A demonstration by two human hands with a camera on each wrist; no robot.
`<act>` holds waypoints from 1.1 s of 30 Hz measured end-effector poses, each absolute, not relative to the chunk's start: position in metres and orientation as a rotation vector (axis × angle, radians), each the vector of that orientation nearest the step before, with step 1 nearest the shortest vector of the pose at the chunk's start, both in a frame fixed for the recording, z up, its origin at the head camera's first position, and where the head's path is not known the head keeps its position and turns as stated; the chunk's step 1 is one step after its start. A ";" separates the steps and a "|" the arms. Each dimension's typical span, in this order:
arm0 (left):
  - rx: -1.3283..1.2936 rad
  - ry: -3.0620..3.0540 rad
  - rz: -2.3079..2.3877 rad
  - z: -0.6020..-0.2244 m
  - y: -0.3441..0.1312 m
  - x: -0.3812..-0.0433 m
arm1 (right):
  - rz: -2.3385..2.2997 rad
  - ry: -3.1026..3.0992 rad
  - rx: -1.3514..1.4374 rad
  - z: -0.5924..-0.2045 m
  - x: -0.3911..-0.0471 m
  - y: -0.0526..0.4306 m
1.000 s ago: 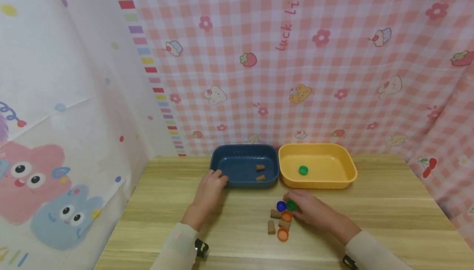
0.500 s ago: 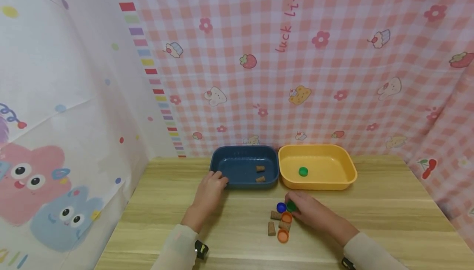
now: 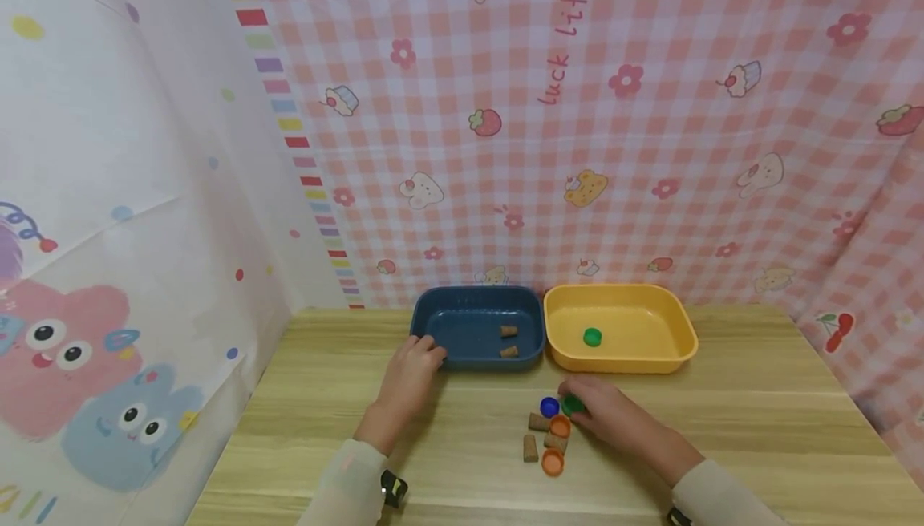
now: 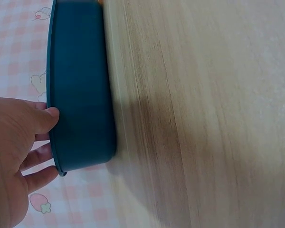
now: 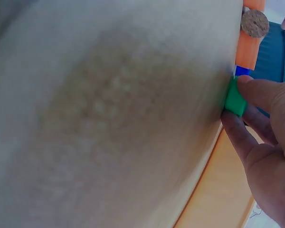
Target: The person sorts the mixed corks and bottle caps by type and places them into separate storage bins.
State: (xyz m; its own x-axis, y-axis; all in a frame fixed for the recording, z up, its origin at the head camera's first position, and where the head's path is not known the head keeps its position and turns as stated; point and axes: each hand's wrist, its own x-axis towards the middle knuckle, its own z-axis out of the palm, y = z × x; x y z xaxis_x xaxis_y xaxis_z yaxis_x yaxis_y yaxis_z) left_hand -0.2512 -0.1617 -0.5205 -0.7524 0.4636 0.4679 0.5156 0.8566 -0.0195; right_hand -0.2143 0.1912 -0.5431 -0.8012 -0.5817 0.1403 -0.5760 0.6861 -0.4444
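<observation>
My left hand (image 3: 406,378) grips the near left rim of a dark blue tray (image 4: 83,90), thumb on the outer wall and fingers over the edge. Two corks (image 3: 508,331) lie inside that tray. With thumb and fingers my right hand (image 3: 617,418) pinches a green bottle cap (image 5: 235,99), low over the table at the edge of a small cluster. Beside it are a blue bottle cap (image 3: 549,406), an upper orange bottle cap (image 3: 559,426) and a lower orange bottle cap (image 3: 553,462). Three corks (image 3: 530,448) lie among these caps.
A yellow tray (image 3: 674,358) stands against the blue one on its right, with another green cap (image 3: 593,337) inside. Both rest at the back of the wooden table (image 3: 462,462), before a pink checked cloth (image 3: 447,141). A white printed cloth (image 3: 166,261) hangs at left.
My right hand has shifted slightly right, drawing the green cap a little away from the blue cap. The left hand keeps its place on the blue tray.
</observation>
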 end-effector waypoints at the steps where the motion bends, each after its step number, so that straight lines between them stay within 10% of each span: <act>1: -0.721 -2.563 -0.155 -0.521 -0.162 -0.251 | -0.747 2.887 -1.000 -0.543 -0.213 0.191; 33: -0.720 -2.538 -0.156 -0.524 -0.161 -0.252 | -0.678 2.876 -1.075 -0.523 -0.216 0.191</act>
State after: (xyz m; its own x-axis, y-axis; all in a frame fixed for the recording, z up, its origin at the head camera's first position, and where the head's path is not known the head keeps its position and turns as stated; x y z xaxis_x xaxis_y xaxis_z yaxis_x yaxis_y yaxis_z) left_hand -0.2521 -0.1614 -0.5240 -0.7391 0.4629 0.4894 0.5194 0.8542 -0.0235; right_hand -0.2162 0.1914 -0.5228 -0.7662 -0.6249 0.1497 -0.6259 0.6732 -0.3938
